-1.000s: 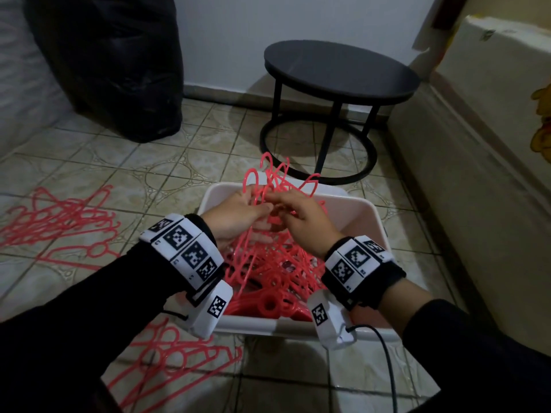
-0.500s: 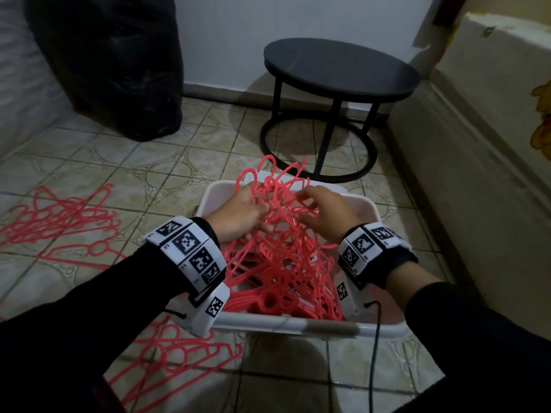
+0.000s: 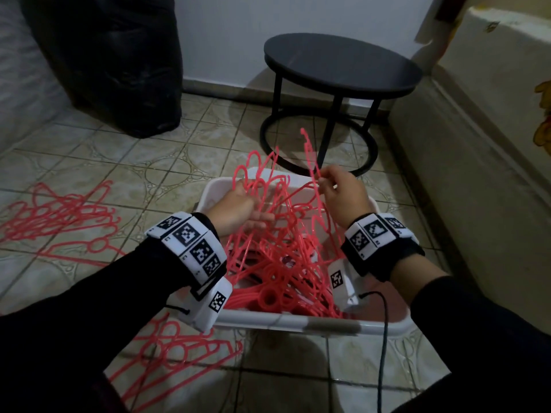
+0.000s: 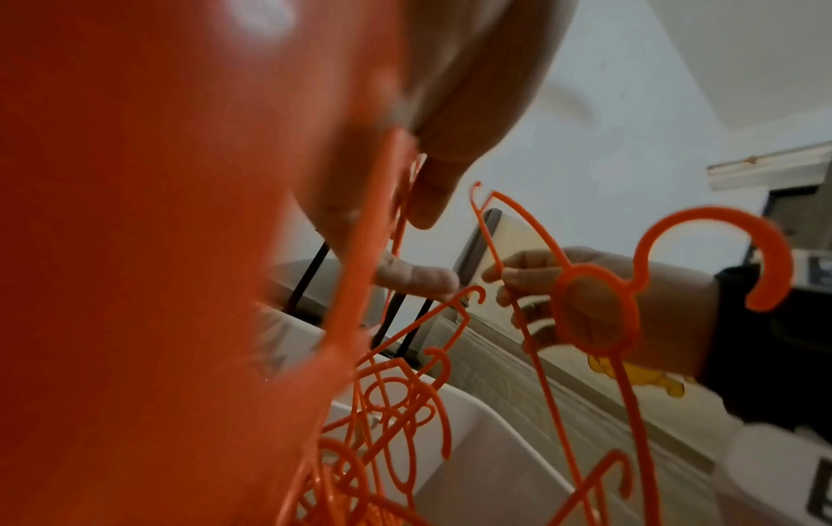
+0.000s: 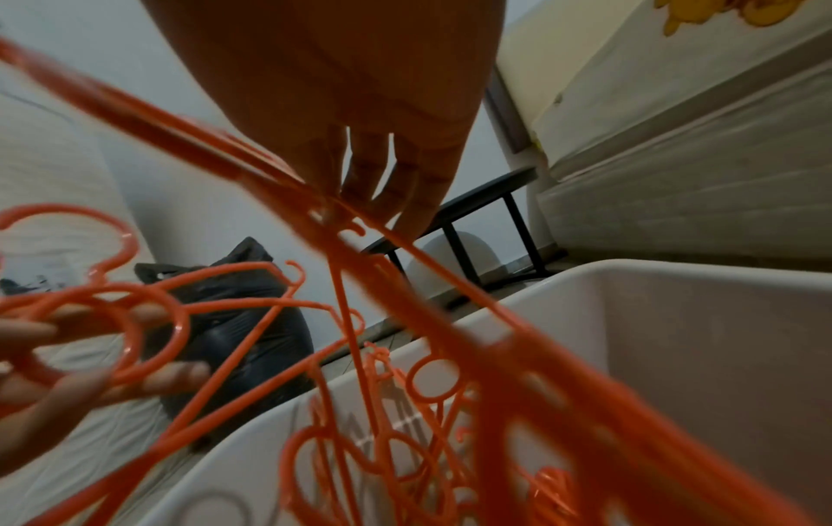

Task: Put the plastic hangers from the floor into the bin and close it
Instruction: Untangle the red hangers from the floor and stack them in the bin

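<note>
Left wrist view: blurred orange mass (image 4: 148, 249) close against left hand (image 4: 454, 117) fills left half, shape unreadable. Left fingertips hidden behind hangers (image 3: 277, 234) in head view. Bin (image 3: 286, 324) floor beneath both hands hidden under tangle. Right hand (image 5: 342, 106) palm cut off by top edge in right wrist view; hanger bar (image 5: 517, 356) below it smeared.
</note>
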{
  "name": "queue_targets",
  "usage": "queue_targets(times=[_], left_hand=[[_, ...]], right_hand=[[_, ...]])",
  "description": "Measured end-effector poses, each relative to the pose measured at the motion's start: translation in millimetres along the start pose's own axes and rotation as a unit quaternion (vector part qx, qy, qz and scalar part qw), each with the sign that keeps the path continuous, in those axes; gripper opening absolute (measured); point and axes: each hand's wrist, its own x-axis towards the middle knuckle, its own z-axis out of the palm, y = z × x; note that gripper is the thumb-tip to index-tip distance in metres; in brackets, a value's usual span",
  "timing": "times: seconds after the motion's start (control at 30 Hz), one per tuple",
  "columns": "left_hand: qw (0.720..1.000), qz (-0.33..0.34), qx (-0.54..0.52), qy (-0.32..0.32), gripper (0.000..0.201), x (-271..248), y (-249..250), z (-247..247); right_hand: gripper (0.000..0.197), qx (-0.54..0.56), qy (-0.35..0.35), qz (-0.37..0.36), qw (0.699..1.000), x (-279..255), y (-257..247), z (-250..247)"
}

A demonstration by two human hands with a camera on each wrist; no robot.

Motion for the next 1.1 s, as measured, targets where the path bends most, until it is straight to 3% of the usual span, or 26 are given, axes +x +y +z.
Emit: queue_targets(times=[0.2,0.33,0.47,0.63,0.83,0.97,1.1], left_hand=[[0.990,-0.001,-0.144,0.000,0.030,-5,6,-5],[0.990,0.000,-0.139,-0.006,0.022,-7,2,9],[0.977,-0.004,-0.197,-0.077,0.019,-13,1,26],[0.980,0.023,-0.175,-0.090,0.014,-19,-1,32],[0.987,0.068,-0.111,-0.092,0.030,-25,-3,33],[0.997,0.045,-0.053,-0.037,0.047,-23,-8,31],[0.999,0.039,-0.001,0.022,0.018,-21,-11,30]], right_hand=[[0.019,0.137,0.062,0.095,0.984,12,6,-18],[0.015,0.202,0.012,0.145,0.968,9,0,-10],[0.015,0.227,-0.049,0.210,0.950,5,-2,20],[0.020,0.204,-0.073,0.217,0.952,-3,-4,32],[0.021,0.207,-0.087,0.214,0.951,-11,-4,40],[0.021,0.219,-0.056,0.210,0.951,-9,-3,39],[0.017,0.301,-0.061,0.169,0.937,-11,-13,41]])
